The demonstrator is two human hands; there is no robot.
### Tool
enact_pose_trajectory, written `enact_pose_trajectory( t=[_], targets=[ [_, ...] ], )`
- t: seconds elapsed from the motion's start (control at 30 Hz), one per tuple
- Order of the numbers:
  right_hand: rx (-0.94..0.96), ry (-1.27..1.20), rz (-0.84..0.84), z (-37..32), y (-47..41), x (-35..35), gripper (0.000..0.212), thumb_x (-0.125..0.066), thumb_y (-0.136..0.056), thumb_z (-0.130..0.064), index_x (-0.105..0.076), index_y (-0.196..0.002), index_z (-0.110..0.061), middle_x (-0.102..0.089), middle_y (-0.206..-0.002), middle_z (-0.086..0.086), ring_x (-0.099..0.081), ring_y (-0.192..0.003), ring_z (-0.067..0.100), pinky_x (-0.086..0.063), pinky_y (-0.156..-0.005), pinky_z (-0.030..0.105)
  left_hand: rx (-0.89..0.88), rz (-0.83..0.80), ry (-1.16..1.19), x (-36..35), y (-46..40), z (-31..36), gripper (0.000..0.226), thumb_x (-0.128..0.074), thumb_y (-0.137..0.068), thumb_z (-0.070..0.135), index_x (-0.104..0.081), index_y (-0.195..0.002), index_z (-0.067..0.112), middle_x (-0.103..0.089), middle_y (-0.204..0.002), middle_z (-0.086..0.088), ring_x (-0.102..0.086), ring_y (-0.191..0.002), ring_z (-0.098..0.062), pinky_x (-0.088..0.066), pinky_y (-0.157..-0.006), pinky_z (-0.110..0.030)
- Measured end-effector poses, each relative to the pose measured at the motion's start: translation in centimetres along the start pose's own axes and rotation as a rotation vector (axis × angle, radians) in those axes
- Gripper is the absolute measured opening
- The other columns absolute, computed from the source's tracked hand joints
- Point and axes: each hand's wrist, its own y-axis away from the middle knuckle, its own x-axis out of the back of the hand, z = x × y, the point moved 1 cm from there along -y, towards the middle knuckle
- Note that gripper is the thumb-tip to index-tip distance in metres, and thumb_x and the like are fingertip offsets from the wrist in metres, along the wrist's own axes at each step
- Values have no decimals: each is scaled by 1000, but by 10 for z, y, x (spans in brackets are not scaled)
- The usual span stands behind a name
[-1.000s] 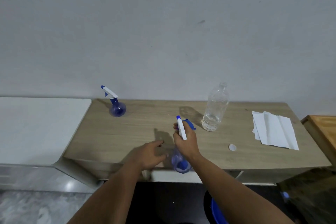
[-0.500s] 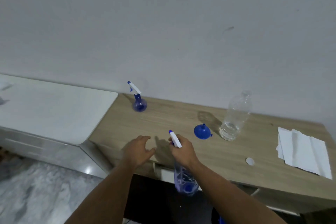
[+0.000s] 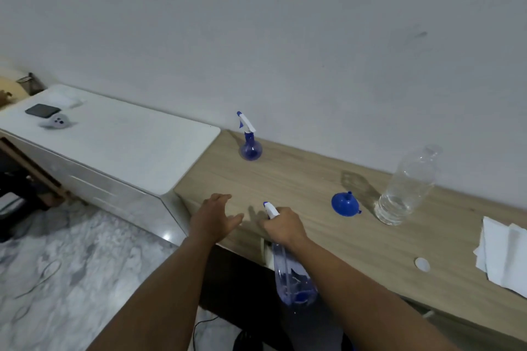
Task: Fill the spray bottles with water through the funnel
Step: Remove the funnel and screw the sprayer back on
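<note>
Pale wood-grain laminate tops the bench (image 3: 313, 188), which stands against a plain grey wall. The right hand (image 3: 282, 225) curls its fingers round the neck of a clear, blue-tinted spray bottle (image 3: 293, 276), whose body hangs off the front edge below the hand, its white trigger head poking up above the knuckles; the grip looks meant for carrying. The left hand (image 3: 214, 219) hovers with fingers spread and loose over the front left corner, holding nothing. Further in, a glossy blue funnel (image 3: 344, 204) lies mouth-down mid-bench, just beside a ribbed clear water bottle (image 3: 405, 188), uncapped, probably ready for pouring. Its white cap (image 3: 422, 264) lies near the front edge. A second round spray bottle (image 3: 250, 139) stands at the back left corner.
</note>
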Motion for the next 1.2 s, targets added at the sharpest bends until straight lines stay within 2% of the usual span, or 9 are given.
enact_pose_trajectory(
  t=[0.2,0.3,0.43,0.63,0.77,0.87,0.97,1.07,1.2],
  targets=[
    [-25,5,-24,-2,-4,-4,22,-65,-75,-41,-60,-79,-20,-67,-80,0,-66,-73,26,-46,-62,32,-3,-6,4,2,-1,-9,71,-71,-81,56,-54,-140,21,-55,-140,-1,-53,-125,-23,-47,-100,-36],
    [-26,26,-36,-3,-7,-7,35,-58,-65,-48,-63,-86,-20,-64,-80,-1,-61,-71,25,-46,-64,32,0,-2,16,4,-4,-16,71,-70,-81,57,-53,-140,21,-54,-141,0,-53,-127,-21,-48,-100,-37],
    [-8,1,-2,-11,-9,-9,40,-55,-60,-56,-57,-76,-20,-66,-77,0,-61,-67,23,-45,-61,31,10,-2,30,8,-13,-24,69,-68,-83,57,-51,-141,23,-52,-143,3,-50,-129,-20,-46,-100,-36],
    [-25,26,30,-15,-25,-12,20,-62,-73,-37,-53,-70,-20,-63,-71,-1,-59,-63,24,-46,-61,32,18,-30,132,9,-29,-34,69,-70,-82,57,-53,-140,24,-52,-144,5,-51,-129,-16,-45,-100,-31],
    [70,-79,113,-26,-36,-3,17,-67,-82,-34,-61,-80,-18,-67,-76,2,-66,-73,28,-53,-67,40,-3,-180,171,3,-41,-26,74,-70,-79,59,-50,-143,28,-51,-146,6,-49,-132,-15,-41,-109,-34],
    [158,-251,214,-38,-44,12,13,-72,-85,-29,-68,-91,-17,-72,-85,6,-69,-78,25,-57,-75,45,-14,-337,247,-4,-53,-12,90,-76,-63,70,-48,-143,39,-56,-141,15,-57,-122,-9,-45,-104,-31],
    [281,-419,277,-58,-49,33,1,-74,-90,-22,-73,-90,-22,-72,-82,1,-63,-72,12,-53,-72,35,-77,-503,356,-7,-65,13,113,-81,-42,84,-42,-142,48,-53,-135,26,-58,-119,-3,-48,-105,-34],
    [377,-538,325,-81,-59,55,4,-76,-92,-20,-76,-94,-24,-74,-85,5,-66,-73,15,-53,-70,35,-145,-612,543,-2,-79,49,83,-94,-56,53,-56,-128,35,-63,-126,19,-61,-113,2,-52,-101,-28],
    [455,-554,381,-107,-73,85,16,-84,-88,-27,-74,-99,-22,-72,-87,0,-65,-75,12,-51,-70,25,-170,-511,710,6,-106,80,67,-92,-67,30,-59,-123,17,-67,-116,2,-65,-110,-18,-57,-90,-27]
  ],
)
